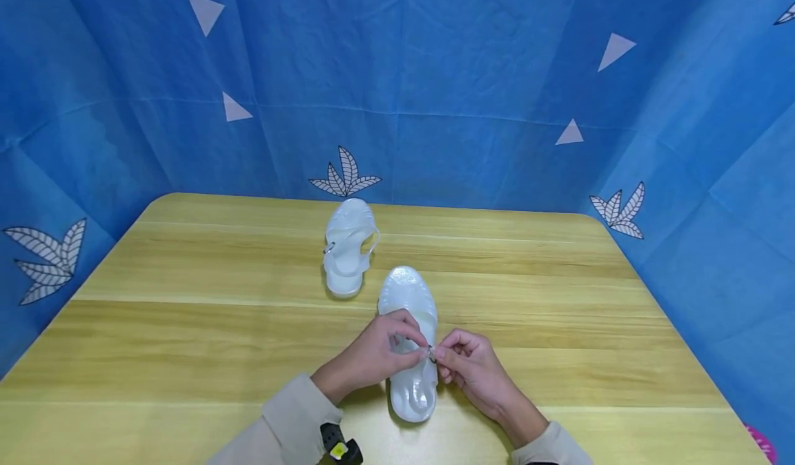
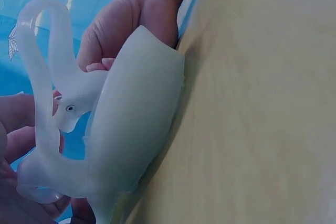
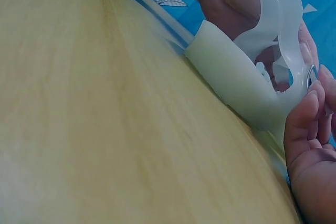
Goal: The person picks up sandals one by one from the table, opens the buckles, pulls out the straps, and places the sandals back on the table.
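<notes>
A translucent white sandal (image 1: 406,289) lies on the table before me, toe pointing away. On its right side is a small metal buckle (image 3: 311,75). My left hand (image 1: 375,351) reaches over the sandal and pinches the strap beside the buckle between thumb and forefinger. From the right, my right hand (image 1: 475,372) pinches the strap's end at the buckle with thumb and fingers. The heel strap (image 2: 31,51) arches up above the sole (image 2: 142,103) in the left wrist view. Fingertips partly hide the buckle.
A matching white sandal (image 1: 346,272) lies farther back, to the left, its buckle on the left side. The wooden table (image 1: 559,279) has rounded far corners. A blue patterned cloth (image 1: 472,106) hangs behind it and along both sides.
</notes>
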{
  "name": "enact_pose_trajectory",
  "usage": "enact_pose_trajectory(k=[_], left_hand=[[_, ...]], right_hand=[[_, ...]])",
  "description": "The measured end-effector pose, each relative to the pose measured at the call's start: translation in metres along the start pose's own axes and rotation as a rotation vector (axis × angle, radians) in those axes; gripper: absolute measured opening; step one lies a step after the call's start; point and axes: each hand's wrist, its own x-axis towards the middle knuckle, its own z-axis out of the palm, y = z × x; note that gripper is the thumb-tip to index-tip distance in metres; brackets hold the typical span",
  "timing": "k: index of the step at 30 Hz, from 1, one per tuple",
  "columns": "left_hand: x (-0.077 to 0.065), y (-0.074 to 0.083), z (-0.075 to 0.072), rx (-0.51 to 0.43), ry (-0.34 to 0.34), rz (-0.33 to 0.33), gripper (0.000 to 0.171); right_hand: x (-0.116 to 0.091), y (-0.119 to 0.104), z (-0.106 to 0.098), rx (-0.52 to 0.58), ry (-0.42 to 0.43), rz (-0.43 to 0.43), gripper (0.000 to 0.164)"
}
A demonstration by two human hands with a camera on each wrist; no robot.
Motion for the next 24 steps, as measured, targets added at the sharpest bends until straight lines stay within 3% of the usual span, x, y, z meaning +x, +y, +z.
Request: enact_pose_trajectory(k=[9, 16, 24], left_hand=[[0.0002, 0.0002, -0.0007, 0.027, -0.014, 0.003, 0.008], [0.0013, 0.0005, 0.0017, 0.040, -0.048, 0.055, 0.008], [0.0012, -0.0049, 0.0001, 0.062, -0.038, 0.071, 0.007]], right_hand=[[0.0005, 0.0006, 0.0002, 0.003, -0.032, -0.020, 0.020], [0.0001, 0.0010, 0.0014, -0.001, -0.038, -0.043, 0.020], [0.0015, -0.0007, 0.0012, -0.029, -0.022, 0.015, 0.015]])
